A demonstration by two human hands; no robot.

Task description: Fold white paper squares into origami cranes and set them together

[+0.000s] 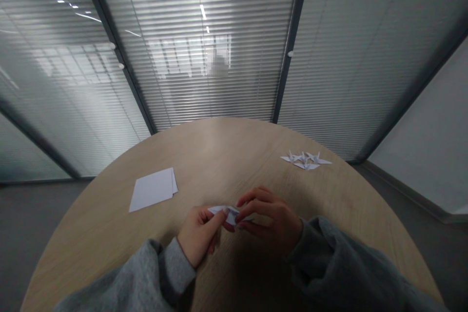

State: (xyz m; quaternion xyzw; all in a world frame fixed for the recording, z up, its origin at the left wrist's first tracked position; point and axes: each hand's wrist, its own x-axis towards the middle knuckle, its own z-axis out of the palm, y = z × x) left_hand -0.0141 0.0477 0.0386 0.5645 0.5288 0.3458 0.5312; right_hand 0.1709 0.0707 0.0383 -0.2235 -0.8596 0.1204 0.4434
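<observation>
Between my two hands, over the near part of the table, is a small piece of folded white paper [231, 217]. My left hand [200, 231] pinches its left side, thumb on top and fingers beneath. The fingers of my right hand [272, 217] close on its right end, hiding part of it. Several white folded paper cranes [306, 160] sit in a cluster farther off to the right. To the left, apart from my hands, lie white paper sheets [151, 190], one slightly askew under the other.
A round light-wood table [219, 151] carries everything. Glass panels with blinds [219, 97] and dark frames stand beyond its far edge. A white wall [427, 146] rises at the right. Grey sleeves cover both my forearms.
</observation>
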